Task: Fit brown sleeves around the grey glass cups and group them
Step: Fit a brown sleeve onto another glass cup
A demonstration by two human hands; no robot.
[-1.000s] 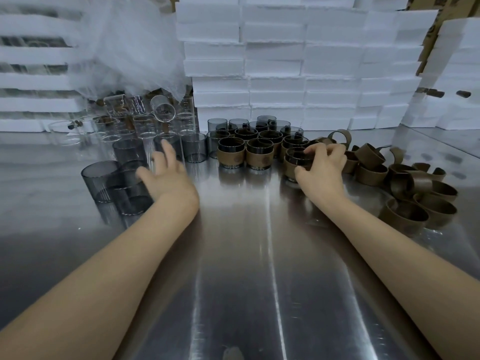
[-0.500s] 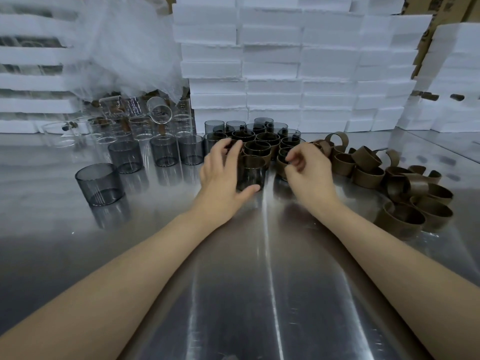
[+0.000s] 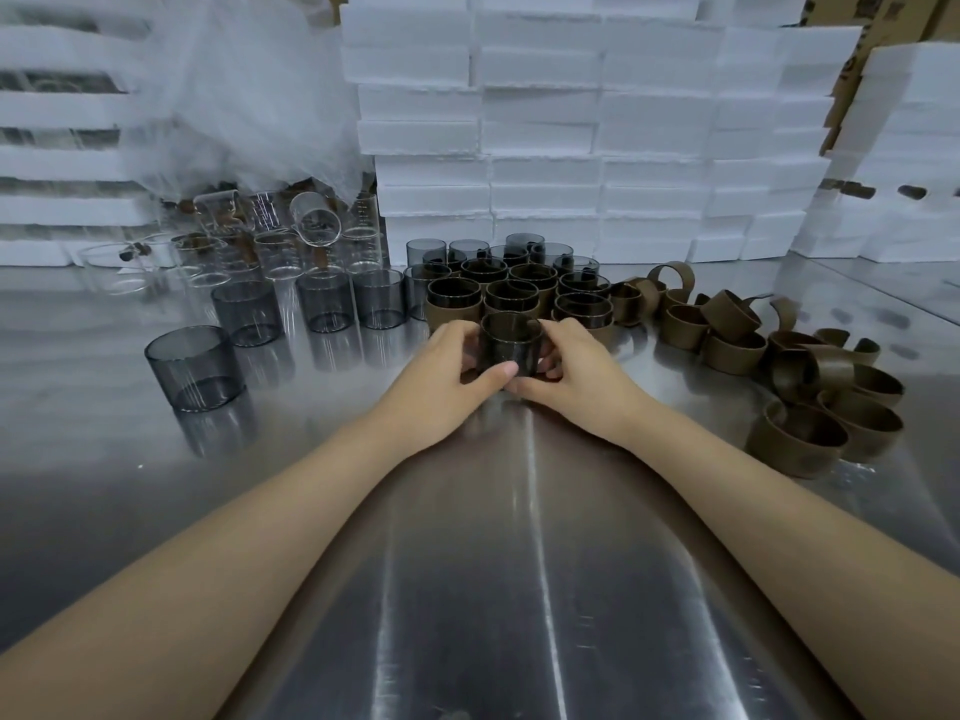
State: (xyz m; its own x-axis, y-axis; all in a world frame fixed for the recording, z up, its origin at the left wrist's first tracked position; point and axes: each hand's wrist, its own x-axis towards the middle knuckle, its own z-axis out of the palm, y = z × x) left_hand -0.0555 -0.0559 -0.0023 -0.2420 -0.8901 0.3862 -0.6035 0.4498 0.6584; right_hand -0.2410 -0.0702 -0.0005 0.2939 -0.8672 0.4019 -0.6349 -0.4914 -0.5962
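Both hands have met since half a second ago: the left hand [image 3: 441, 379] and right hand [image 3: 579, 379] now clasp one grey cylindrical glass cup [image 3: 511, 343] from 9 and 3 o'clock, fingers curled round its wall. I cannot tell whether a sleeve is on it. It sits just at 6 o'clock of the cluster of brown-sleeved glass cups [image 3: 511, 291] on the polished steel table [image 3: 467, 589]. Loose brown band sleeves [image 3: 810, 376] lie at 3 o'clock, bare grey glass cups [image 3: 195, 368] at 9 o'clock.

Soft, even light fell from above. The steel surface [image 3: 530, 485] carried bright streaks of glare and dim reflections. Wide-angle distortion bowed the edges, and the white foam stacks [image 3: 545, 122] behind looked slightly blurred.
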